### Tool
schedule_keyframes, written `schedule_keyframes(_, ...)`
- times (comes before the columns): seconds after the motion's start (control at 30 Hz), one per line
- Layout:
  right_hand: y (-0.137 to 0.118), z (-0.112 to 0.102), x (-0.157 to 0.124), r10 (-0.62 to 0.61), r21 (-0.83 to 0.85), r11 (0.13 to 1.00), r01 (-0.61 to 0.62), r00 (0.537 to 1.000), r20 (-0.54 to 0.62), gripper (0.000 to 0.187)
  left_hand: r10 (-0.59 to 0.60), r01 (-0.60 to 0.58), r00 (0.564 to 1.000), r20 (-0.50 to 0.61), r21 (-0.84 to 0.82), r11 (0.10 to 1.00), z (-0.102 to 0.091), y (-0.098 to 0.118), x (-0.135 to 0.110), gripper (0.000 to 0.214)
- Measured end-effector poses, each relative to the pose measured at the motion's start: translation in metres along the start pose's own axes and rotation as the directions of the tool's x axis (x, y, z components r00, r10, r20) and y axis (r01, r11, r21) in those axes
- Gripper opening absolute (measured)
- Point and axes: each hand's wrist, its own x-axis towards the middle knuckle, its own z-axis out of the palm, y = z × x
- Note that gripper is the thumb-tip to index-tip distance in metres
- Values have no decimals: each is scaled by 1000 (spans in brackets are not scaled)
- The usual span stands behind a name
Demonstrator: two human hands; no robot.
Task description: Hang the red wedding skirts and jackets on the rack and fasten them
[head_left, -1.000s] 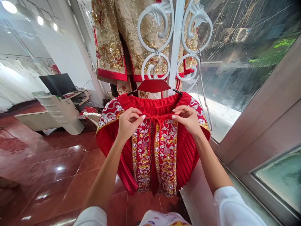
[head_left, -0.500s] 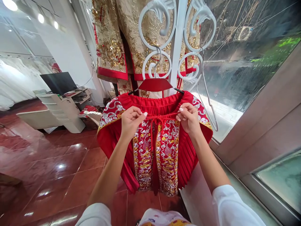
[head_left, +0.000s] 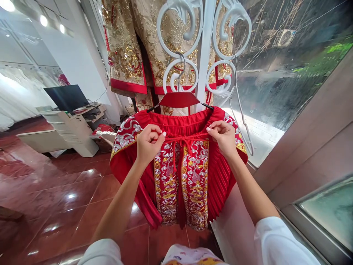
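A red pleated skirt with silver and gold embroidered panels hangs by its gathered waist from a red and black hanger. Across the front of the waist runs a thin red drawstring, knotted in a bow at the middle with its ends dangling. My left hand pinches the drawstring left of the bow, thumb against curled fingers. On the other side, my right hand grips it between thumb and fingers near the right of the waist. The string is stretched between both hands.
The hanger hooks onto a white scrollwork metal rack. Behind it hangs a gold-sequined garment with red trim. A bare wire hanger dangles at the right, by the window. At the left stand a desk and monitor.
Both hands have moved apart slightly, the left one further left. The bow's loops look smaller and the knot tighter. The whole view has shifted a little.
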Motion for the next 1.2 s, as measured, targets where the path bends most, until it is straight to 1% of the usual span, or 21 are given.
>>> schedule_keyframes(0.13,1,-1,0,-35,-42,998,36,999,20,15,-29,29,1000,2,-6,1000,2,-3,1,15)
schedule_keyframes(0.2,2,-2,-1,-31,-78,996,33,999,27,16,-40,40,999,26,6,999,1,-5,-1,16)
schedule_keyframes(0.27,1,-4,-3,-48,-141,989,48,999,6,14,-55,55,997,56,6,998,-3,-4,-2,11)
schedule_keyframes(0.3,-1,-5,-4,-84,-195,978,81,996,-10,12,-52,52,997,51,10,999,-8,-3,-2,8)
schedule_keyframes(0.33,-3,-7,-5,-148,-274,952,137,989,-19,11,-30,29,999,32,32,999,-13,-1,0,8)
schedule_keyframes(0.37,-7,-10,-4,-238,-376,901,215,971,-15,12,17,-17,1000,4,81,997,-20,1,3,10)
schedule_keyframes(0.4,-10,-13,-2,-334,-488,821,296,942,9,13,82,-78,996,-19,155,985,-28,3,8,13)
schedule_keyframes(0.43,-14,-17,0,-417,-592,719,365,907,54,16,151,-141,988,-19,244,959,-37,3,15,17)
schedule_keyframes(0.47,-18,-22,4,-465,-675,612,412,878,114,20,206,-200,978,17,331,922,-45,3,23,23)
schedule_keyframes(0.5,-20,-27,8,-473,-733,520,438,863,179,27,227,-244,970,92,395,886,-53,2,32,31)
schedule_keyframes(0.53,-22,-31,13,-452,-772,451,447,861,235,34,213,-275,959,185,433,858,-59,0,41,39)
schedule_keyframes(0.6,-22,-40,23,-383,-825,353,442,872,304,49,142,-303,925,352,462,833,-69,-7,57,51)
schedule_keyframes(0.67,-17,-46,33,-325,-841,292,456,874,361,59,91,-312,895,437,468,827,-73,-14,66,56)
schedule_keyframes(0.7,-13,-48,37,-301,-834,288,471,871,388,59,88,-314,890,447,463,829,-73,-17,69,56)
schedule_keyframes(0.73,-9,-50,41,-284,-818,304,488,866,411,57,102,-319,891,442,449,835,-73,-20,71,55)
schedule_keyframes(0.8,0,-51,46,-284,-776,373,510,858,428,46,171,-338,898,406,388,858,-71,-26,72,45)
schedule_keyframes(0.9,6,-51,52,-349,-742,463,484,870,349,32,262,-343,924,277,304,889,-65,-31,73,30)
schedule_keyframes(0.97,3,-49,57,-346,-715,532,454,887,306,29,242,-284,955,169,294,913,-61,-31,76,26)
schedule_keyframes(1.07,-9,-46,67,-274,-691,620,372,928,253,31,148,-147,989,22,302,942,-56,-30,84,27)
schedule_keyframes(1.13,-14,-41,72,-231,-698,646,309,951,207,39,97,-81,995,-36,309,948,-53,-28,88,30)
schedule_keyframes(1.2,-14,-31,70,-236,-728,632,267,961,147,42,79,-43,992,-94,342,939,-47,-25,85,31)
